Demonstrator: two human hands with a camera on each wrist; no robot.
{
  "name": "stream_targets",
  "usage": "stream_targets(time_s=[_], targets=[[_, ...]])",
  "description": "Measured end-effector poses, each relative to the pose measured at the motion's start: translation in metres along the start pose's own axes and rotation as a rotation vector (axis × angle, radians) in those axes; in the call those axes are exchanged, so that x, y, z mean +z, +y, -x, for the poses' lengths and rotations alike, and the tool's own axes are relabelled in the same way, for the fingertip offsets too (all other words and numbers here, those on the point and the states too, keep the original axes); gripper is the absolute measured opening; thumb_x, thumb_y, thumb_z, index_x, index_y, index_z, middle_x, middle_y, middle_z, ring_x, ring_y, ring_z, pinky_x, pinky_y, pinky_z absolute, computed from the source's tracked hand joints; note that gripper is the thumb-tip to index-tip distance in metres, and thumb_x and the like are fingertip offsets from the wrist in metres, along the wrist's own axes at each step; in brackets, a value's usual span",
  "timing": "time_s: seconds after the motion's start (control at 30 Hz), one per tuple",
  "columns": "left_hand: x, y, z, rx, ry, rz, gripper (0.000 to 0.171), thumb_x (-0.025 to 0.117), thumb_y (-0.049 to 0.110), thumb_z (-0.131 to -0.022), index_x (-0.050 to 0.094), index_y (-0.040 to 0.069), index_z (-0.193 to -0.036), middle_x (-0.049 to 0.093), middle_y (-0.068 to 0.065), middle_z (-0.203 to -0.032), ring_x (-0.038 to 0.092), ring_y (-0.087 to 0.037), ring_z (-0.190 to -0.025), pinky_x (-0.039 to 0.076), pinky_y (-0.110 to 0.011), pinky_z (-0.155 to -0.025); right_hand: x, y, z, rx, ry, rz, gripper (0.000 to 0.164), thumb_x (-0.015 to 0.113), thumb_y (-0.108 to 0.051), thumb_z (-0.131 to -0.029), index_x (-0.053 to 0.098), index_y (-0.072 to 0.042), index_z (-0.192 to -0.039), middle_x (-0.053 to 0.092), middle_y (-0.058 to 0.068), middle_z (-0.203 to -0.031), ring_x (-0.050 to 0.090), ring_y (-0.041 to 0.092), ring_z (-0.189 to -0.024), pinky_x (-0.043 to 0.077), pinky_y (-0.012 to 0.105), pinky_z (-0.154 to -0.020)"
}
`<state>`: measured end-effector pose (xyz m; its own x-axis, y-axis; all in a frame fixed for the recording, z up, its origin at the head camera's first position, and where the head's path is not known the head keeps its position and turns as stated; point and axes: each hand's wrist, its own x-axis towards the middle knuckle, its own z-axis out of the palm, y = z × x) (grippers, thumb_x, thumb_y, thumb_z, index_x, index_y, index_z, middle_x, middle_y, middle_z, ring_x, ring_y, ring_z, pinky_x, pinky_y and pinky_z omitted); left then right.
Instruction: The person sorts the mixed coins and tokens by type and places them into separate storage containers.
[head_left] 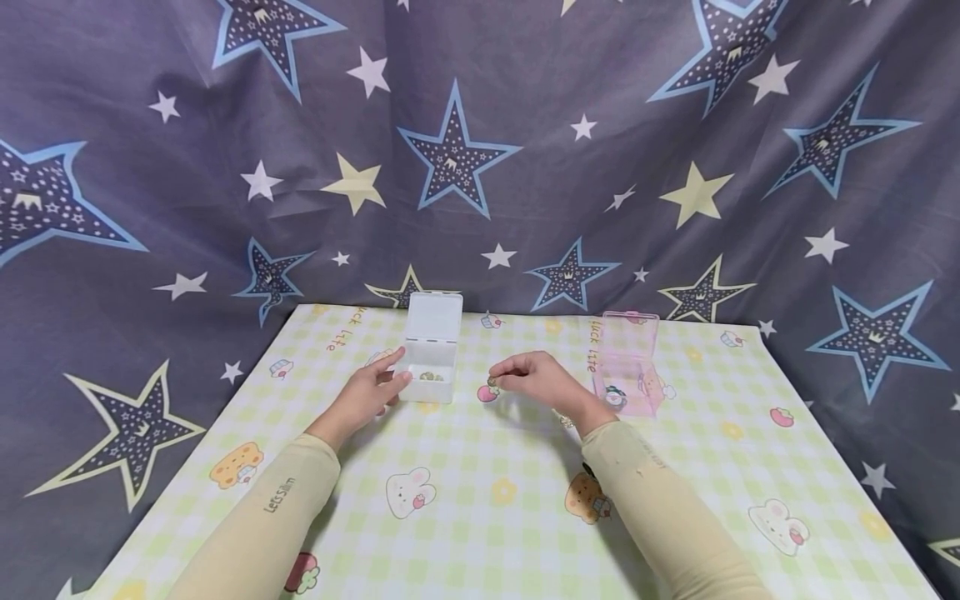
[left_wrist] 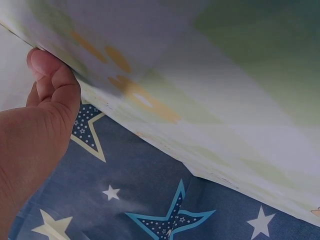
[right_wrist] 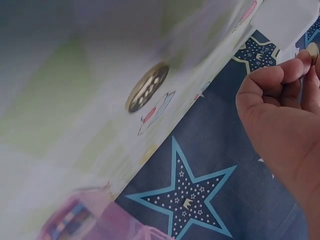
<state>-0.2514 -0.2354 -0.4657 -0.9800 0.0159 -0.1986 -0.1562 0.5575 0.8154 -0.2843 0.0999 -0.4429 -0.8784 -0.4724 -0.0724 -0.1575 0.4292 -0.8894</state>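
A small white box [head_left: 427,389] stands on the table with its lid [head_left: 435,317] raised. Several small gold-coloured pieces [head_left: 430,377] lie inside it. My left hand [head_left: 365,390] holds the box at its left side, thumb toward the front and fingers bent. To the right of the box, my right hand [head_left: 542,382] pinches a small round gold-coloured disc [right_wrist: 312,49] between thumb and fingertips, above the cloth. Another gold-rimmed disc [right_wrist: 147,87], patterned with pale raised spots, lies on the table near my right wrist, which partly covers it in the head view.
A clear pink box [head_left: 628,403], lid raised, stands right of my right hand with a small colourful piece [head_left: 615,397] in it. A checked cloth with printed cartoons [head_left: 480,533] covers the table. A starry dark curtain [head_left: 525,192] hangs behind its far edge.
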Motion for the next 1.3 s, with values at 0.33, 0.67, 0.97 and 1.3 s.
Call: stream_targets(time_s=[0.33, 0.67, 0.97, 1.3], targets=[[0.000, 0.001, 0.000, -0.001, 0.004, 0.001, 0.067, 0.060, 0.042, -0.110, 0.031, 0.034, -0.170, 0.051, -0.025, -0.161, 0.073, -0.024, -0.106, 0.057, -0.033, -0.080, 0.010, -0.003, -0.005, -0.008, 0.023, -0.080, 0.026, 0.073, -0.023, -0.102, 0.079, -0.010, -0.123, 0.081, 0.006, -0.118, 0.074, 0.020, -0.105, 0.056, 0.030, -0.097], [0.000, 0.001, 0.000, 0.015, 0.004, 0.000, 0.067, 0.061, 0.041, -0.110, 0.031, 0.032, -0.170, 0.054, -0.025, -0.159, 0.072, -0.024, -0.102, 0.055, -0.031, -0.076, 0.017, -0.006, -0.009, -0.035, 0.049, -0.098, 0.024, 0.074, -0.022, -0.101, 0.080, -0.012, -0.122, 0.081, 0.006, -0.116, 0.072, 0.011, -0.099, 0.056, 0.027, -0.093], [0.000, 0.001, 0.000, 0.001, 0.003, -0.004, 0.067, 0.061, 0.042, -0.110, 0.031, 0.033, -0.170, 0.054, -0.025, -0.159, 0.072, -0.023, -0.103, 0.056, -0.032, -0.078, 0.023, -0.012, -0.011, -0.031, 0.039, -0.123, 0.023, 0.073, -0.021, -0.102, 0.080, -0.011, -0.122, 0.082, 0.007, -0.112, 0.075, 0.023, -0.106, 0.055, 0.030, -0.095], [-0.001, 0.002, 0.000, -0.001, 0.000, -0.019, 0.068, 0.061, 0.043, -0.110, 0.030, 0.034, -0.170, 0.055, -0.025, -0.158, 0.073, -0.024, -0.105, 0.057, -0.034, -0.080, 0.033, -0.018, -0.015, 0.006, 0.000, -0.146, 0.026, 0.070, -0.021, -0.104, 0.077, -0.010, -0.127, 0.077, 0.022, -0.123, 0.074, 0.048, -0.106, 0.057, 0.053, -0.100]])
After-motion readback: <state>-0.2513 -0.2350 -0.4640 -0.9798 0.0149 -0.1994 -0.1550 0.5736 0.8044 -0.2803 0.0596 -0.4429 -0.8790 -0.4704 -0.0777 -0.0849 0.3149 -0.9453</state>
